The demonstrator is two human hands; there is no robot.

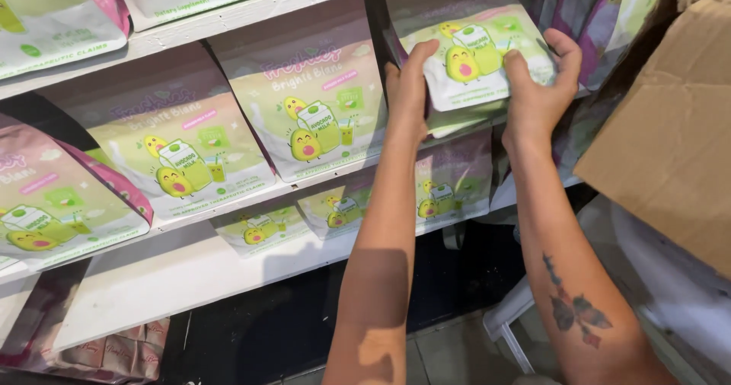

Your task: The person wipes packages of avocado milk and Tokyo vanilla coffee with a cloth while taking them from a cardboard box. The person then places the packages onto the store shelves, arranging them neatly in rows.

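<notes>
On white shelf point(228, 274), upper right: green-and-pink pouch point(472, 50) with avocado cartoon, upright. Left hand point(407, 88) grips pouch's left edge, fingers curled round it; right hand point(537, 88) grips right edge, thumb on front. Matching pouches point(304, 103) stand alongside. Cardboard box point(670, 126) at far right.

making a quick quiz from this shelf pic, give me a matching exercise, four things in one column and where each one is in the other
Things:
1. left hand
2. right hand
3. cardboard box
4. pink pouches

Places:
A. far right edge of the view
B. lowest level, bottom left
C. right edge of the held green pouch
D. left edge of the held green pouch

Pairs: 1-D, 2-C, 3-A, 4-B
</notes>
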